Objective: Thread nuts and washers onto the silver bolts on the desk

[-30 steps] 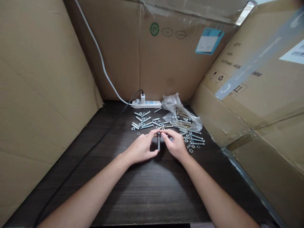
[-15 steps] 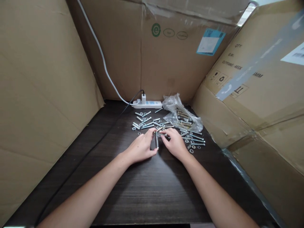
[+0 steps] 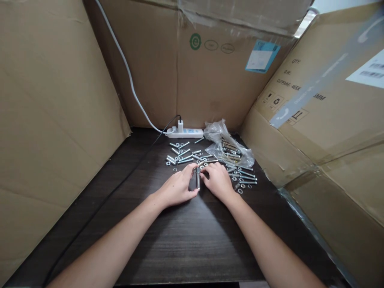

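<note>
Metal bolt, one, held above the worktop between the two hands; since the last view the right hand has been brought closer and its fingers curled, so handling is judged to be centred on the bolt's far end. Left hand: fingers parted by the bolt's length, its ends gripped between thumb and fingertips. Right hand: fingers nearly closed beside the bolt; whether contact is made or a small part held cannot be told. Beyond: loose bolts, washers, hardware-filled plastic bag.
</note>
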`<action>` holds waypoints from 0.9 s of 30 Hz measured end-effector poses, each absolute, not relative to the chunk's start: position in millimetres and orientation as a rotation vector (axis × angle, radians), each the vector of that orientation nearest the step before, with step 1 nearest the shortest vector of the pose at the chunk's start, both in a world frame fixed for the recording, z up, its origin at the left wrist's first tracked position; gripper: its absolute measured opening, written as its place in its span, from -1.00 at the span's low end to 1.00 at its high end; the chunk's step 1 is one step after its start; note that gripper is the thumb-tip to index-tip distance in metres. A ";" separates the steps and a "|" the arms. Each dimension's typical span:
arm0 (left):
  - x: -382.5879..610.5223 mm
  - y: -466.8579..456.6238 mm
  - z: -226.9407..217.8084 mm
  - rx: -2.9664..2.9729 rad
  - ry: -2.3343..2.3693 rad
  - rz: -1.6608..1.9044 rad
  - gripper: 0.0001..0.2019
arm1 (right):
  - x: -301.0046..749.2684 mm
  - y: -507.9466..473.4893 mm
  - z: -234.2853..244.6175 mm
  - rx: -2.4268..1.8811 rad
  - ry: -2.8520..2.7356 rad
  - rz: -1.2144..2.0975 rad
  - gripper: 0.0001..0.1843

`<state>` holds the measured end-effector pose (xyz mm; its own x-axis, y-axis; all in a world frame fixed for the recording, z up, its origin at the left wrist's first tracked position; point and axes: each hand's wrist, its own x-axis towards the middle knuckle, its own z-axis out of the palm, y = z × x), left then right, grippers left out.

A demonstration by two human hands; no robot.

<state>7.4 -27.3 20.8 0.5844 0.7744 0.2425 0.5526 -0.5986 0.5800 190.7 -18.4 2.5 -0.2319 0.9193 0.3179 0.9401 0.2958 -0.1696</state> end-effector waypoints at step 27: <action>5.6 -26.8 19.9 2.332 1.072 0.710 -0.38 | 186.0 -14.2 2.6 -1.620 -2.142 -0.233 -0.83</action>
